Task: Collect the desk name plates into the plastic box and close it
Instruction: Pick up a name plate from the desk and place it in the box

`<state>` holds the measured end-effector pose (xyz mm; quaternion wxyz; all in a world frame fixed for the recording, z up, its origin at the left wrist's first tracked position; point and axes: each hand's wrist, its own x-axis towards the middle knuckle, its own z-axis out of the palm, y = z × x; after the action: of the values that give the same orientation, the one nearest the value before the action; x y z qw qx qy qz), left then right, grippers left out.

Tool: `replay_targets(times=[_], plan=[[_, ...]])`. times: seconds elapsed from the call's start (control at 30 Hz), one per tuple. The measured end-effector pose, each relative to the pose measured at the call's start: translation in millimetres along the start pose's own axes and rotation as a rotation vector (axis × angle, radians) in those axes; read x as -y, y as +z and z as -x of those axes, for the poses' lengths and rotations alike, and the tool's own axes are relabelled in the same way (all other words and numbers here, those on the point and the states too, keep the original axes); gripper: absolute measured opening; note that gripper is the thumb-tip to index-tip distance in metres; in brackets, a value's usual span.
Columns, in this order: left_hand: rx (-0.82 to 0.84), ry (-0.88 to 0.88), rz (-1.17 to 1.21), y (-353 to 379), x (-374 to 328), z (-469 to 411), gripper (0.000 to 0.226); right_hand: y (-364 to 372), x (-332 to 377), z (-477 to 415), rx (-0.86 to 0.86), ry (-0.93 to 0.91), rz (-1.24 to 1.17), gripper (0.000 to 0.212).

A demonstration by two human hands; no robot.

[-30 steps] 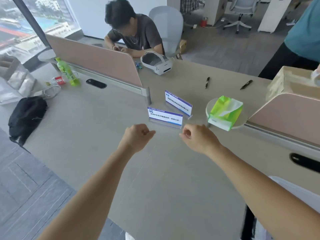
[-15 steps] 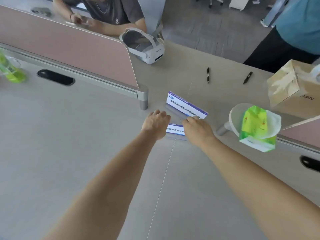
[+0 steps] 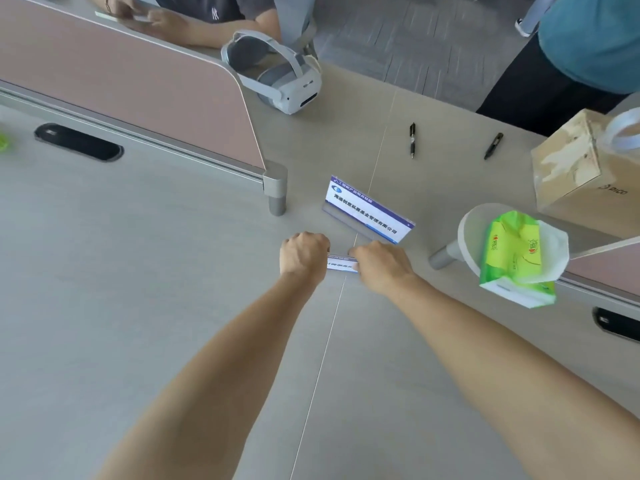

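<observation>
Mid-desk, along the centre seam, the left hand (image 3: 304,255) and right hand (image 3: 379,265) are clamping the near name plate (image 3: 342,264) by its ends; likely light, rigid, slippery acrylic. Second name plate (image 3: 367,212) stands just beyond.

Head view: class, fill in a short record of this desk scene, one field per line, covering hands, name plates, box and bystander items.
left hand: closed on near name plate, left end
right hand: closed on same plate, right end
far name plate: standing on desk, untouched
plastic box: not in view
other items: headset, two pens, tissue pack
</observation>
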<state>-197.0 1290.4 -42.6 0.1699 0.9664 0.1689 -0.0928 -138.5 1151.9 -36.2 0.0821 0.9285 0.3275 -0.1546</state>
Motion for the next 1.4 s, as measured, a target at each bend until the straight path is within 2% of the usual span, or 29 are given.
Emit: replay_targets(times=[0.3,0.4,0.47,0.53,0.73,0.87,0.97,1.0,1.07,1.1,1.13,1.23,1.27,1.33,1.4], plan=[[-0.130,-0.162,0.072,-36.2,-53.5,100.9,0.038,-37.2,-20.2,102.0,-0.175,-0.136,-0.014,0.011],[-0.116,-0.192,0.019,-42.1,-86.9,140.4,0.036,-46.5,-37.0,140.8,-0.215,-0.197,0.030,0.014],[-0.051,-0.186,0.041,-43.5,-108.0,166.3,0.036,-49.9,-49.7,167.5,-0.245,-0.269,0.090,0.020],[0.071,-0.148,0.066,-42.3,-121.6,187.9,0.048,-54.7,-61.4,192.9,-0.262,-0.340,0.172,0.027],[0.474,-0.168,0.282,-39.9,-159.6,259.3,0.116,-65.3,-111.0,274.8,-0.374,-0.563,0.422,0.027],[0.529,-0.125,0.476,-24.0,-194.3,307.2,0.139,-55.8,-136.3,323.7,-0.550,-0.721,0.504,0.017],[0.478,-0.108,0.654,-7.6,-223.8,343.5,0.136,-54.9,-154.3,364.6,-0.692,-0.757,0.374,0.009],[0.459,-0.101,0.736,-1.5,-232.3,357.1,0.134,-55.9,-161.4,377.7,-0.692,-0.702,0.303,0.021],[0.418,-0.089,0.911,11.0,-246.5,386.8,0.129,-60.6,-172.2,409.4,-0.535,-0.492,0.129,0.057],[0.392,-0.086,0.981,18.3,-252.4,402.4,0.126,-61.6,-177.0,426.1,-0.458,-0.400,0.017,0.068],[0.367,-0.077,1.037,25.7,-257.9,417.8,0.122,-60.4,-183.1,441.4,-0.400,-0.340,-0.130,0.070],[0.360,-0.006,1.133,44.2,-282.2,463.4,0.115,-55.5,-193.5,489.8,-0.254,-0.249,-0.727,0.056],[0.364,0.004,1.155,49.8,-292.4,474.6,0.115,-52.4,-195.6,505.2,-0.191,-0.217,-0.856,0.053],[0.375,0.013,1.186,57.8,-314.8,495.1,0.114,-43.4,-201.6,533.2,-0.062,-0.160,-0.947,0.048],[0.402,0.070,1.167,65.2,-338.6,509.2,0.110,-34.1,-212.2,555.1,-0.024,-0.124,-0.980,0.050]])
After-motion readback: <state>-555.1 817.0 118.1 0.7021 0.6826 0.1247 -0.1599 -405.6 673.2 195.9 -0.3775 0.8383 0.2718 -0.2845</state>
